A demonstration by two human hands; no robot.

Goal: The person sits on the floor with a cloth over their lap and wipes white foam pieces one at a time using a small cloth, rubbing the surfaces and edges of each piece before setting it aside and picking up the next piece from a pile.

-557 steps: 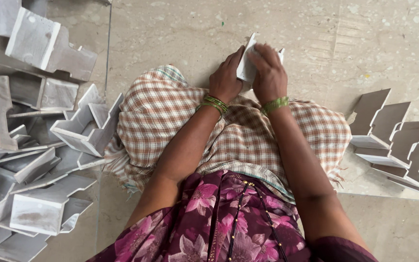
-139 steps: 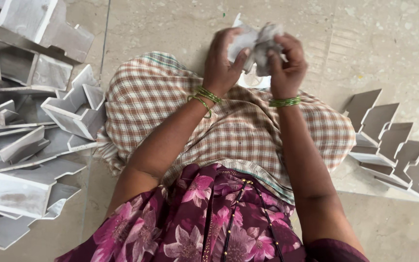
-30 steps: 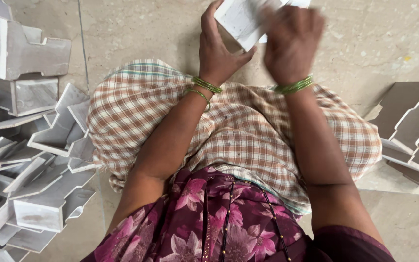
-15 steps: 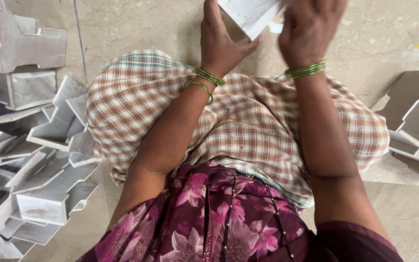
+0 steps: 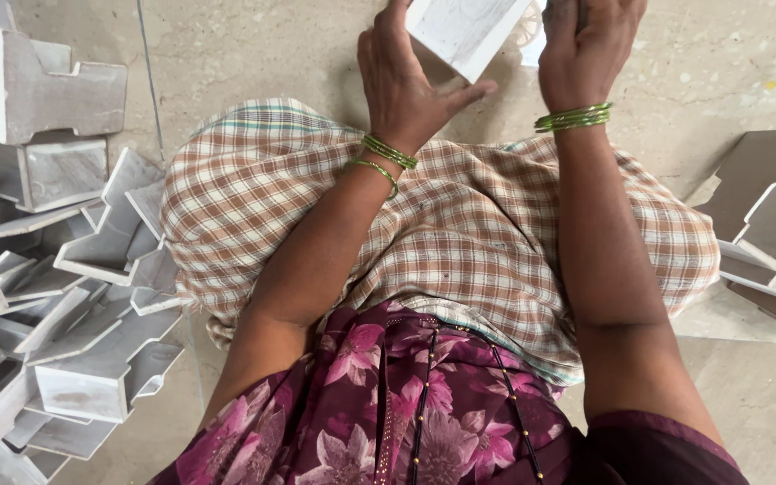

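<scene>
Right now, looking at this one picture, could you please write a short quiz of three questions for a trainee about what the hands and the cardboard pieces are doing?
1. True or false: both hands grip the same white cardboard piece.
2. Which side of the person has the large heap of white folded pieces? A) left B) right C) neither
3. Fill in: a ______ cloth covers the lap.

Key:
1. True: the left hand and right hand hold it above the lap, at the top edge of the view.
2. A; on the right lie only a few flat grey pieces.
3. Checked.
</scene>
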